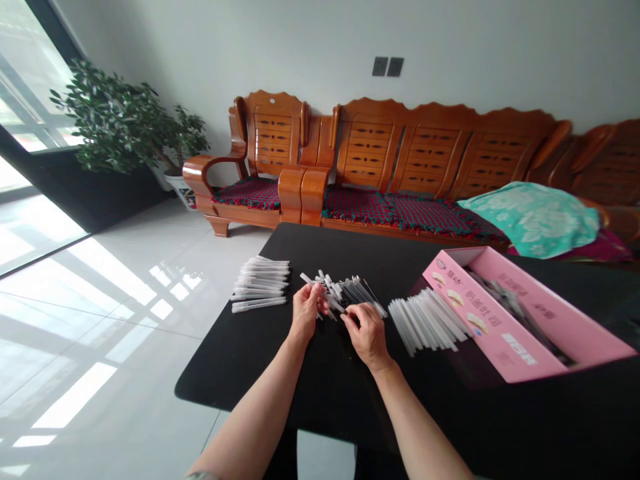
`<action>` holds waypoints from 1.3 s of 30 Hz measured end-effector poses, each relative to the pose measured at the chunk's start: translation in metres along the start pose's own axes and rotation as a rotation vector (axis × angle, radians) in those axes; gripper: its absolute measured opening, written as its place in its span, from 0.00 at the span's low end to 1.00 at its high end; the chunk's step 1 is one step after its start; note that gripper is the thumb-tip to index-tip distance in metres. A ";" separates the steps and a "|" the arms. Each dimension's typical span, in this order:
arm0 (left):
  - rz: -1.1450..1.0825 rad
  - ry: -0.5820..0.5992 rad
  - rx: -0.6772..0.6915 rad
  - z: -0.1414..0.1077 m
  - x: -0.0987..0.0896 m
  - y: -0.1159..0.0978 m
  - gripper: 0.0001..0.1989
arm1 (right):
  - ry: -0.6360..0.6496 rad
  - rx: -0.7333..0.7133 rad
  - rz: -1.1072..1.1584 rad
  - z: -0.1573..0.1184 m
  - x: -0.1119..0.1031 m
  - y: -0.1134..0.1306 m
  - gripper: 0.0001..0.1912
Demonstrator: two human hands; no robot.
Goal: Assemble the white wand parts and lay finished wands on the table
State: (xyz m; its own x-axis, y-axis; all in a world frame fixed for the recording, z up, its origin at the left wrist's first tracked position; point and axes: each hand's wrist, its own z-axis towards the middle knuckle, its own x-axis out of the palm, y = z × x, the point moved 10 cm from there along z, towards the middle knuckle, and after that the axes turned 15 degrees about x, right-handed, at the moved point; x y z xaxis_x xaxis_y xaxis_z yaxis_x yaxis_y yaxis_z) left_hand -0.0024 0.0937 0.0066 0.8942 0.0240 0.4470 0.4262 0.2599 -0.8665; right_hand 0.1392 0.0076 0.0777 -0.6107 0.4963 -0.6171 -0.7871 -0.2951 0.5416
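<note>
A whitish pen [327, 299] slants between my two hands over the black table. My left hand [307, 308] has its fingers closed round the pen's upper left part. At the pen's lower right end, my right hand [367, 331] pinches with thumb and fingers. Behind the hands lie small white caps [323, 277] and a bunch of thin dark-tipped refills [357, 291]. Left of them is a pile of capped white pens [261, 280]. To the right, white tubes [425, 320] lie side by side.
An open pink box [505, 327] with grey items inside stands on the right of the black table [240, 360]. Beyond the table are a wooden bench [425, 160] with a turquoise cloth [537, 217] and a potted plant [120, 120] at the left.
</note>
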 end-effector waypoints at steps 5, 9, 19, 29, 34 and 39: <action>0.003 0.000 0.008 0.000 0.000 -0.001 0.23 | 0.014 -0.033 -0.018 -0.001 0.002 0.003 0.09; 0.004 -0.002 0.003 -0.001 -0.001 -0.001 0.23 | -0.010 0.003 0.006 0.000 -0.001 0.001 0.06; -0.011 -0.007 0.000 -0.001 0.000 -0.002 0.23 | -0.005 0.020 0.013 0.000 0.000 -0.001 0.05; -0.014 -0.009 0.000 0.000 0.000 -0.002 0.23 | 0.004 0.022 0.014 0.000 0.001 -0.002 0.05; -0.008 -0.006 0.010 0.000 0.000 -0.002 0.23 | 0.033 -0.003 0.001 -0.001 0.004 0.000 0.06; -0.009 -0.006 0.004 0.001 0.000 -0.001 0.23 | 0.020 0.036 0.014 0.000 0.002 -0.003 0.06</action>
State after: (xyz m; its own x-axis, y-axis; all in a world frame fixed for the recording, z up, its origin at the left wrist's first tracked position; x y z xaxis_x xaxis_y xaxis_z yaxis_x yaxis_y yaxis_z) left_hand -0.0030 0.0941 0.0070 0.8895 0.0278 0.4562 0.4336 0.2640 -0.8616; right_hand 0.1399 0.0097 0.0748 -0.6235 0.4755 -0.6206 -0.7752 -0.2724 0.5700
